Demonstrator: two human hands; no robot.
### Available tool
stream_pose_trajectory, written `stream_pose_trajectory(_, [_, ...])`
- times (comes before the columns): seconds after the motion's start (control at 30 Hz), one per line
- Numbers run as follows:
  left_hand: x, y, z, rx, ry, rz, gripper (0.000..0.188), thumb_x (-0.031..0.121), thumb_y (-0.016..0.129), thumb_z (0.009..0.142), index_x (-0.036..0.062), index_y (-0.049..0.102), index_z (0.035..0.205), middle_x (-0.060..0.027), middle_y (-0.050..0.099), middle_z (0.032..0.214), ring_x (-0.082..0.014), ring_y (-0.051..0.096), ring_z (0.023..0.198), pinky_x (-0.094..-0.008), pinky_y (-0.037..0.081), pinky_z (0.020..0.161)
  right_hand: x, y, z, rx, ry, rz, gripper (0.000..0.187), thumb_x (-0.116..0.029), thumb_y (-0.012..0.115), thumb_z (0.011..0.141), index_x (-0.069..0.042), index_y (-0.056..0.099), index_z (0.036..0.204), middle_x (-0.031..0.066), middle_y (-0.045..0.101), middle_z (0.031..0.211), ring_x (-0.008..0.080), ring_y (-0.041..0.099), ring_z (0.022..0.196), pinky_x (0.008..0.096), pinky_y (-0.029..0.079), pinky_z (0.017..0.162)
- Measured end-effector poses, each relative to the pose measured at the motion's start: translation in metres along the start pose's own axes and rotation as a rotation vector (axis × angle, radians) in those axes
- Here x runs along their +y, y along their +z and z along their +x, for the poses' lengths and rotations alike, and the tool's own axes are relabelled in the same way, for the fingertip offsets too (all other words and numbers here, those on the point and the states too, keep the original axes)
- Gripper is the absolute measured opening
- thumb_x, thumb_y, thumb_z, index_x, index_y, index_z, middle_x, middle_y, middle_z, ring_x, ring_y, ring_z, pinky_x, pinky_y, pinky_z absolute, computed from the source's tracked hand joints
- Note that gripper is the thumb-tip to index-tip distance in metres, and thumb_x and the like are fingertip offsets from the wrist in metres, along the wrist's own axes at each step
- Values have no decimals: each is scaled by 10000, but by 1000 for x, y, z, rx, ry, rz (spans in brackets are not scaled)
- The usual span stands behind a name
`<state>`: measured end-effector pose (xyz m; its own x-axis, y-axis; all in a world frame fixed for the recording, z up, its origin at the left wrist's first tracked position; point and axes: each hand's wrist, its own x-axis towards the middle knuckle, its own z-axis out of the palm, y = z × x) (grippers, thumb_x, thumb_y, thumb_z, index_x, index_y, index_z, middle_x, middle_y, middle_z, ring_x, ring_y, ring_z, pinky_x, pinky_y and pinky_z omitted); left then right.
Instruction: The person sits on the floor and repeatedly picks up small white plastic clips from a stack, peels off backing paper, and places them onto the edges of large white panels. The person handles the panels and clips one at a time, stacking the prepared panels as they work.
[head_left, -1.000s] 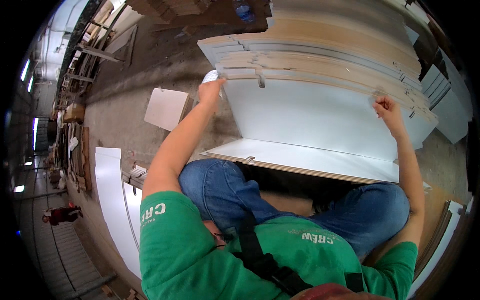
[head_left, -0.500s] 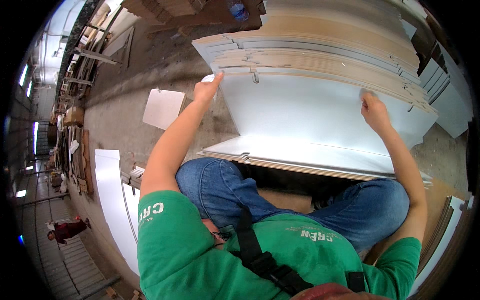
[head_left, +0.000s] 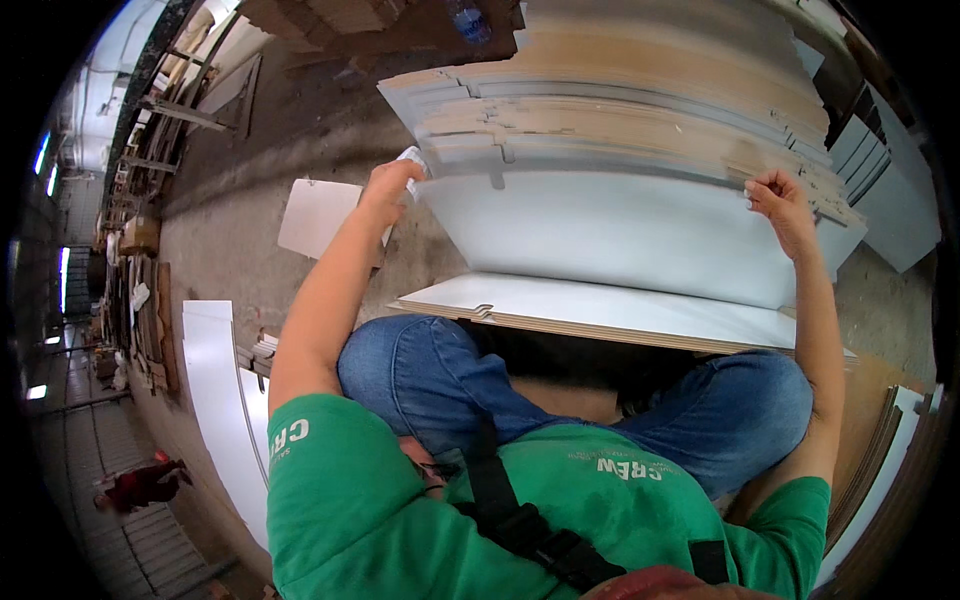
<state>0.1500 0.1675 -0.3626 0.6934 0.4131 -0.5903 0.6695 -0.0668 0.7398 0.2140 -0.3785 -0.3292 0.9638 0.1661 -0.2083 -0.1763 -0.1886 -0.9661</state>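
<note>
A large white board (head_left: pixel 610 235) stands tilted in front of my crossed legs, its upper edge blurred by motion. My left hand (head_left: pixel 386 192) is at its upper left corner, fingers curled, with a crumpled white piece (head_left: pixel 412 168), perhaps cloth, at the fingertips. At the upper right of the board, my right hand (head_left: pixel 784 208) has thumb and fingers pinched together at the edge; the exact contact is hard to see. Just beyond the board leans a thick stack of boards (head_left: pixel 640 115) with brown edges and small notches. Close to my knees lies a pile of white boards (head_left: pixel 600 312).
A pale square piece (head_left: pixel 318 215) lies on the concrete floor to the left, and long white panels (head_left: pixel 212 390) lie nearer me. More panels (head_left: pixel 895 190) lean at the far right. A plastic bottle (head_left: pixel 468 20) stands at the back. Another person (head_left: pixel 145 487) is far off left.
The front board's upper edge has come away from the stack towards me. My left hand has shifted left and its fingers have curled. My right hand has moved right along the edge.
</note>
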Motion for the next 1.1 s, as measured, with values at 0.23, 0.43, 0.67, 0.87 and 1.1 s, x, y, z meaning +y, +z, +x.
stream_pose_trajectory(0.23, [7,11,-11,229,-49,163,681,422,713,661,-55,528,1111,-203,473,1214,-299,439,1125,-451,334,911,32,32,8,-82,-200,-529,139,28,563,684,-31,483,782,52,513,696,145,514,627,256,435,584])
stream_pose_trajectory(0.43, [-25,18,28,270,182,161,620,499,727,638,-56,630,894,-183,587,1022,-247,555,942,-359,433,786,76,40,15,57,-761,-1216,234,45,567,670,-41,439,847,129,495,854,299,532,738,385,464,609])
stream_pose_trajectory(0.67, [-24,16,46,287,85,-72,521,293,761,635,-66,606,979,-147,592,1013,-218,555,917,-353,436,749,53,19,14,175,-513,-1158,185,-44,621,723,-39,466,824,110,523,788,263,546,726,345,478,618])
stream_pose_trajectory(0.87, [-18,13,34,155,82,-168,465,218,738,642,-68,596,980,-122,592,987,-202,551,883,-323,414,758,34,-5,10,-115,52,39,122,-64,608,794,-34,492,817,17,549,768,108,546,712,259,459,612])
stream_pose_trajectory(1.1, [0,25,14,202,99,-127,447,218,715,657,-65,589,980,-124,589,984,-219,553,905,-330,418,776,67,10,13,100,-258,-613,162,7,573,710,-41,485,839,78,548,799,186,557,713,305,474,639])
